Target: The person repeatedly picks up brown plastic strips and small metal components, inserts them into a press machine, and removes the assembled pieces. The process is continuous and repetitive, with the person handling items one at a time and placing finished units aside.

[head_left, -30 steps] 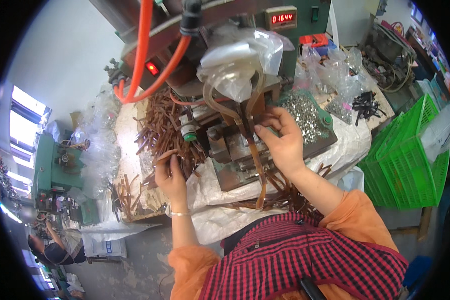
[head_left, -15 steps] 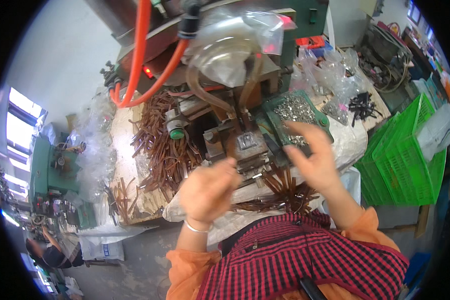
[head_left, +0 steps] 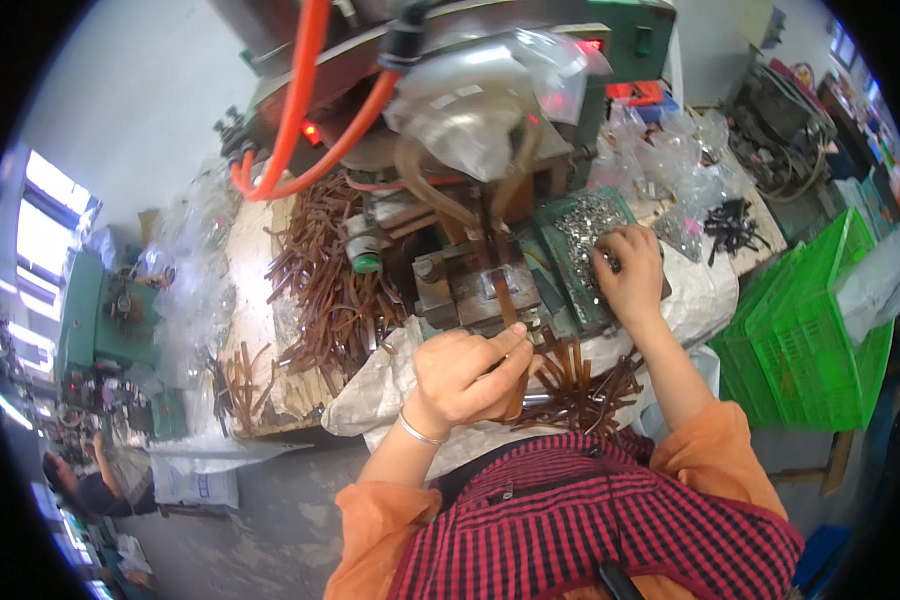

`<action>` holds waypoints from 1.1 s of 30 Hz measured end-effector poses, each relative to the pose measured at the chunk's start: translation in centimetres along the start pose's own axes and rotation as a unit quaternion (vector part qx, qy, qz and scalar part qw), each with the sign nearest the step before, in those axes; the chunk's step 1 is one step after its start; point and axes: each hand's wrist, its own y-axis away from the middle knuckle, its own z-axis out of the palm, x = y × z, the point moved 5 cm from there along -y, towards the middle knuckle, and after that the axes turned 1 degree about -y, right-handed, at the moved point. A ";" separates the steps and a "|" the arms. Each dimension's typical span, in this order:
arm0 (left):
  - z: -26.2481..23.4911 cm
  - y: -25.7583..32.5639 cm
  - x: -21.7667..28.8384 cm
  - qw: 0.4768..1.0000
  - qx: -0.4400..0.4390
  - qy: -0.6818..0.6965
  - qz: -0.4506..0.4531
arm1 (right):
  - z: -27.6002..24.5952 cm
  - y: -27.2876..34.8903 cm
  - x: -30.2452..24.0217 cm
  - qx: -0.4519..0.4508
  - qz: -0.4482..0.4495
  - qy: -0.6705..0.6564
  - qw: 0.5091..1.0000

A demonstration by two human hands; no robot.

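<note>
My left hand (head_left: 475,372) is closed on a brown strip (head_left: 507,305), whose far end lies over the metal die block (head_left: 465,297) of a bench press. The strip's near end shows below my fingers. My right hand (head_left: 632,272) is at the green tray (head_left: 577,268) of small silvery metal pieces (head_left: 588,222), its fingers bent down among them. What those fingertips grip is hidden. A fan of brown strips (head_left: 575,372) lies between my hands, near my apron.
A large heap of brown strips (head_left: 325,265) lies left of the press, beside a green push button (head_left: 366,263). Orange hoses (head_left: 292,110) hang in front of the machine. Green crates (head_left: 805,335) stand at right; plastic bags (head_left: 670,150) and black strips (head_left: 735,228) lie behind the tray.
My right hand has come down to the metal pieces in the tray and its fingers have bent. My left hand has moved right, and a brown strip now lies across the die.
</note>
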 end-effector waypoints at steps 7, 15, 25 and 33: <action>-1.2 0.7 1.8 0.997 -0.018 -0.014 -0.076 | 1.8 -1.3 0.1 -0.099 -0.082 0.001 0.992; -9.3 6.8 -6.2 0.890 -0.069 -0.318 -0.318 | 0.7 1.0 2.5 -0.019 0.204 -0.196 0.959; -6.9 15.5 -15.1 0.709 -0.307 -0.170 -0.612 | -0.2 -0.2 0.7 -0.061 0.180 -0.190 0.963; -11.2 19.0 -10.5 0.741 -0.125 -0.046 -0.658 | -4.2 3.4 2.7 0.056 0.102 -0.103 0.988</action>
